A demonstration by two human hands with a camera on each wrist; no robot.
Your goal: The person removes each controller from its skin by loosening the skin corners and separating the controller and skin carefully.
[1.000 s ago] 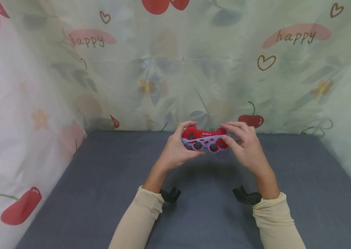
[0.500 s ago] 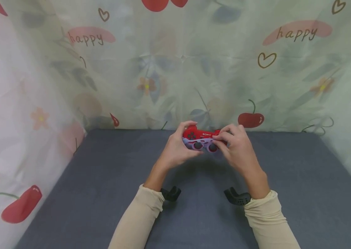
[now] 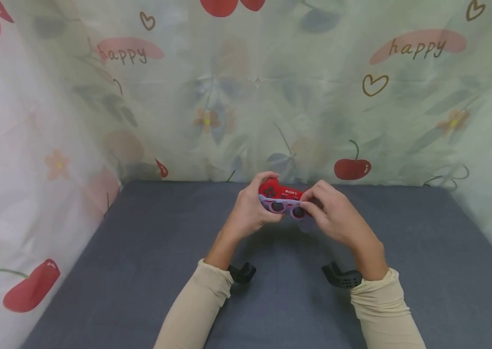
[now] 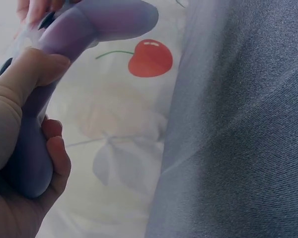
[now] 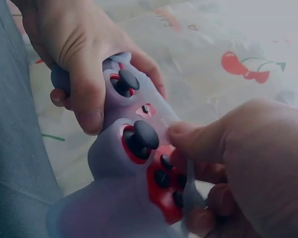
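Note:
A red game controller [image 3: 278, 189] marked SONY is held up over the table, partly inside a translucent purple silicone sleeve [image 3: 288, 202]. My left hand [image 3: 247, 208] grips its left end, thumb across the sleeve near a stick. In the right wrist view the sleeve covers the handles, and both black thumbsticks [image 5: 140, 135] poke through its holes. My right hand [image 3: 335, 212] pinches the sleeve's edge [image 5: 189, 186] between thumb and fingers beside the bare red button area [image 5: 164, 198]. In the head view those fingers hide the controller's right end.
A dark grey cloth covers the table [image 3: 154, 252]. Behind it and at the sides hangs a pale printed curtain [image 3: 246, 111] with cherries, hearts and "happy". Black wrist mounts [image 3: 242, 274] sit at both wrists below the beige sleeves.
My right hand has moved left from the controller's right end and now pinches the sleeve edge nearer the middle. The controller tilts slightly more, right end lower. My left hand keeps its grip.

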